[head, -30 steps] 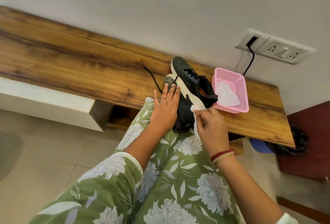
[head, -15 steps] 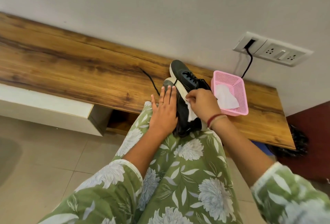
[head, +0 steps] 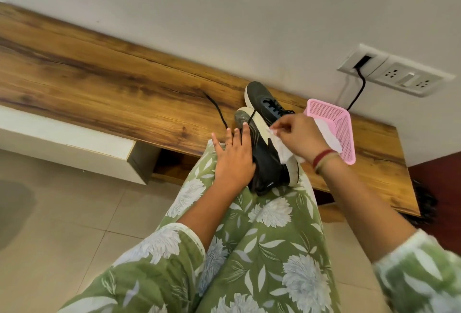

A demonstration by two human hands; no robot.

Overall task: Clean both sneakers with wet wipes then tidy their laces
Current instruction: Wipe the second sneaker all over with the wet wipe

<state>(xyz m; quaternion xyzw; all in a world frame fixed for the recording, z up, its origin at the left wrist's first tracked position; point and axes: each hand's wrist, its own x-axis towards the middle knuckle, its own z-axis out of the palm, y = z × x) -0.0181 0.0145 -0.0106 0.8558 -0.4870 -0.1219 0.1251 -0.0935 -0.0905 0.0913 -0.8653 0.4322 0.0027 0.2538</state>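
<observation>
Near sneaker [head: 264, 163] is propped on the knee, white sole turned to 3 o'clock. Left hand [head: 233, 160] is laid flat on its 9 o'clock side, fingers straight. Wet wipe [head: 283, 149] is pinched against the sole by the right hand [head: 299, 135]. Second sneaker [head: 262, 98] stands at 12 o'clock on the bench [head: 112, 93], pink basket [head: 348, 125] just beside at 2 o'clock. The bench's front edge passes under the knee, and its top runs on toward 9 o'clock.

Left grip [head: 233, 158] flat, fingers straight; right grip [head: 296, 138] just beside it, fingertips pinched together.

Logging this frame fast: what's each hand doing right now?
Left hand: open, fingers flat on the near sneaker.
Right hand: pinching a wipe against that sneaker's sole.
</observation>
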